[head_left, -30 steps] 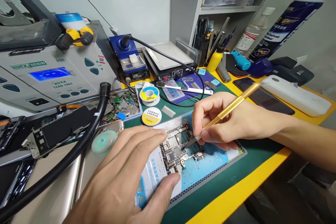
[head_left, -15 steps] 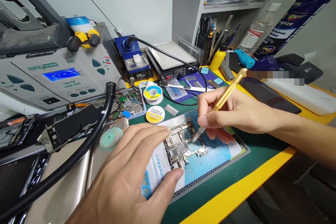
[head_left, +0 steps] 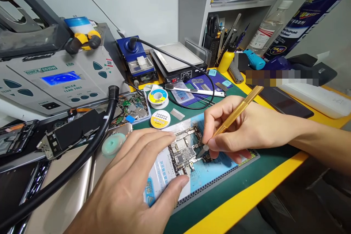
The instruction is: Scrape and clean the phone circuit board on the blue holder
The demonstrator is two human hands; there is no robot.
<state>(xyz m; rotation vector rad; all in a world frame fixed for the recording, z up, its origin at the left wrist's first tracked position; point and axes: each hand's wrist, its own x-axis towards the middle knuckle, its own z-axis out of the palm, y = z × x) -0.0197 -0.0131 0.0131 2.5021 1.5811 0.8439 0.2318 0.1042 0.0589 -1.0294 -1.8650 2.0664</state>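
pinching a gold tool (head_left: 236,112), right hand (head_left: 244,131) hides part of board (head_left: 183,153); left hand (head_left: 128,186) spread.

- Grey rework station (head_left: 55,80) sat far left, blue screen lit.
- Black hose (head_left: 82,153) curved down the left side.
- Solder spool (head_left: 157,97) lay just behind a yellow-labelled tin (head_left: 160,119).
- Yellow bottle (head_left: 227,62) stood upright at the back.

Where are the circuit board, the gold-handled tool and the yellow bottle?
circuit board (head_left: 183,152): head view, chip near its middle
gold-handled tool (head_left: 246,102): head view, middle of the handle
yellow bottle (head_left: 226,63): head view, its body
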